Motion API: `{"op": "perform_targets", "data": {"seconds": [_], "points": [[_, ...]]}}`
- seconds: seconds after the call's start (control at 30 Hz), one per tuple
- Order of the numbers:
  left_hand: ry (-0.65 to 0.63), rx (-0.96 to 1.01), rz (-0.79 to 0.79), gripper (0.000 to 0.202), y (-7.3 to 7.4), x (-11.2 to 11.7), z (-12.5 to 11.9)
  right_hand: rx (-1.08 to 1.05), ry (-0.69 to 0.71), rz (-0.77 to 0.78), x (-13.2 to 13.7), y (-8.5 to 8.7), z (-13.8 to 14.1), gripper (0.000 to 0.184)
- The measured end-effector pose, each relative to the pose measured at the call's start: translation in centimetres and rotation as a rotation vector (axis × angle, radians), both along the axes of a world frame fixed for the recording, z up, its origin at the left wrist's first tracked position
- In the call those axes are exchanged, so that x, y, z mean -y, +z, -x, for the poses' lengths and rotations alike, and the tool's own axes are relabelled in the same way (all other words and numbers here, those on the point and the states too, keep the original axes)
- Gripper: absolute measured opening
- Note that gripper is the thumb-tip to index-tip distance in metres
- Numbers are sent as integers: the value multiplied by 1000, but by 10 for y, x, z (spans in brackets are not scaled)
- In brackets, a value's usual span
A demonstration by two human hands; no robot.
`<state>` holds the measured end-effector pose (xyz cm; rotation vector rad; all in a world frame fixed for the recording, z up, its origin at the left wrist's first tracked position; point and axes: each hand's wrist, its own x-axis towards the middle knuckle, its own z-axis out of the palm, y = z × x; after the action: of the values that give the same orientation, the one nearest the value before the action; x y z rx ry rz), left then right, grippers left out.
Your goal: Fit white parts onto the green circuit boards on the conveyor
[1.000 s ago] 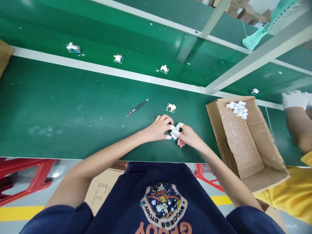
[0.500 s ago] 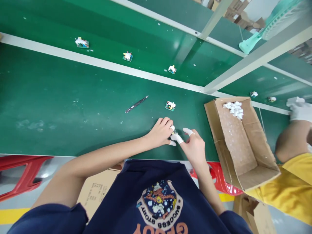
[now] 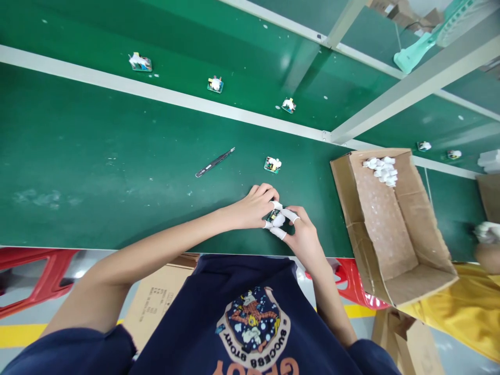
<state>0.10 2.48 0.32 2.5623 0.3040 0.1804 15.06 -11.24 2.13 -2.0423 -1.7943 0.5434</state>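
Note:
Between my two hands, close to the table's front edge, is a small circuit board (image 3: 274,214) with a white part on it. My left hand (image 3: 261,207) pinches the board from the left, thumb and forefinger in white finger cots. From the right, my right hand (image 3: 302,229) has its cotted thumb and forefinger closed on the board's white part; the exact contact is partly hidden. A similar circuit board (image 3: 272,164) with white blobs lies just beyond my hands. To its left rest dark tweezers (image 3: 215,162), pointing up and right.
An open cardboard box (image 3: 390,229) with white finger cots (image 3: 383,170) stands at the right. Several boards, including one circuit board (image 3: 215,84), lie beyond the pale rail (image 3: 164,94). A metal post (image 3: 394,83) rises at right. A co-worker's gloved hand (image 3: 488,232) is at far right.
My right thumb and forefinger, spread apart before, have closed in on the board. The board shows more between my hands. The co-worker's hand has moved nearer the front edge. The view has shifted slightly.

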Motion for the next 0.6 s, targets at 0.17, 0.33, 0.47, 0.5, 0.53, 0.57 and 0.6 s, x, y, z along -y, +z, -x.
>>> {"op": "perform_targets", "data": {"seconds": [0.17, 0.33, 0.47, 0.5, 0.53, 0.57, 0.6], "points": [[-42, 12, -1, 19, 0, -4, 0, 7, -15, 45, -1, 6, 4, 31], [-80, 22, 60, 26, 2, -8, 2, 132, 39, 27, -4, 6, 8, 29], [-80, 28, 76, 23, 3, -7, 1, 248, 100, -43, -2, 4, 9, 29], [-82, 31, 82, 23, 3, -7, 1, 241, 115, -38, -2, 4, 7, 29], [-83, 32, 87, 23, 3, -7, 0, 216, 135, -20, -1, 6, 4, 29], [-87, 33, 92, 23, 3, -7, 0, 171, 162, 7, -1, 8, -1, 29], [-90, 32, 98, 23, 3, -8, 0, 116, 189, 39, -1, 10, -6, 32]]}}
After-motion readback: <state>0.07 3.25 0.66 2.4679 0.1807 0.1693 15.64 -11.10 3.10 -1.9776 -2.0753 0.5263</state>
